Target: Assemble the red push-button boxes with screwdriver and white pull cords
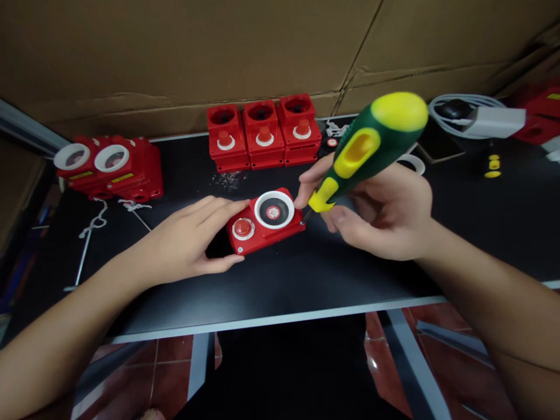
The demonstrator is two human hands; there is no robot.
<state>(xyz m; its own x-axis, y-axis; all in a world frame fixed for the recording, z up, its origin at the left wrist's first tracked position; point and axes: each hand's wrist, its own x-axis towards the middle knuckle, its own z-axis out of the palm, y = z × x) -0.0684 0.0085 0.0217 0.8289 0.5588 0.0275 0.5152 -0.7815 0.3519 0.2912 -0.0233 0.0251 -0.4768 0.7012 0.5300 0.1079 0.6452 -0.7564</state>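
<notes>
A red housing [280,234] lies on the black tabletop, carrying a white-rimmed round black disc [273,212] and a red button [242,228] in a white ring. My left hand [196,239] grips the housing's left end, fingers along the far side and thumb at the near edge. In my right hand [385,216] is a green and yellow screwdriver [365,153], tilted up toward the camera. Its tip meets the screw at the housing's right corner. The handle hides part of that hand. Another screw [240,249] shows at the near left corner.
Behind the housing stand several similar red units [265,143], with crumbs [230,179] before them. More red units [140,169] with white-rimmed discs sit at the left, near white cords [85,256]. A coiled cable [441,125], white adapter [499,122] and phone [440,150] lie at the right.
</notes>
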